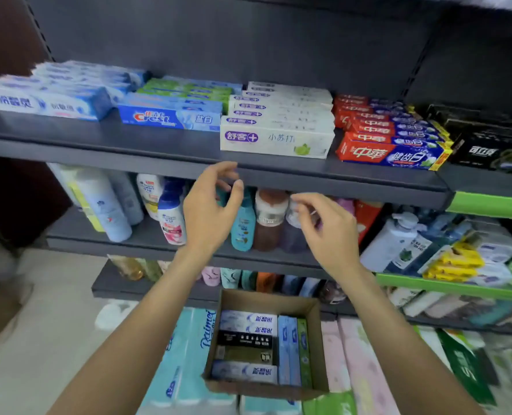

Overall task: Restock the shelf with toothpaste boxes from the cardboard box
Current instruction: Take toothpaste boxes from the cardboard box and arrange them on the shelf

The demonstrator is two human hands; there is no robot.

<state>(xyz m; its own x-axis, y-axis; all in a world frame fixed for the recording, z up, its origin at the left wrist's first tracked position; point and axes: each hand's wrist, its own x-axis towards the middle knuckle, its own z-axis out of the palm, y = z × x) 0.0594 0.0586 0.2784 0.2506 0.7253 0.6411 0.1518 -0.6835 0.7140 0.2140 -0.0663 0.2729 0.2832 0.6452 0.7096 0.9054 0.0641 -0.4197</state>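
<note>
The dark shelf (159,151) carries rows of toothpaste boxes: light blue ones (48,103) at the left, blue Crest boxes (171,116), a white stack (275,139), red and blue boxes (389,151), and black ones (488,151) at the right. Below, an open cardboard box (266,301) rests on tissue packs and holds several toothpaste boxes (248,322). My left hand (210,211) and my right hand (329,232) hover just under the shelf's front edge, below the white stack. Both have their fingers apart and hold nothing.
Shampoo and lotion bottles (242,226) stand on the shelf behind my hands. More bottles and packs fill the lower shelves and the green-edged unit (488,205) at the right. Tissue packs (186,354) lie under the cardboard box. Pale floor (39,310) shows at the left.
</note>
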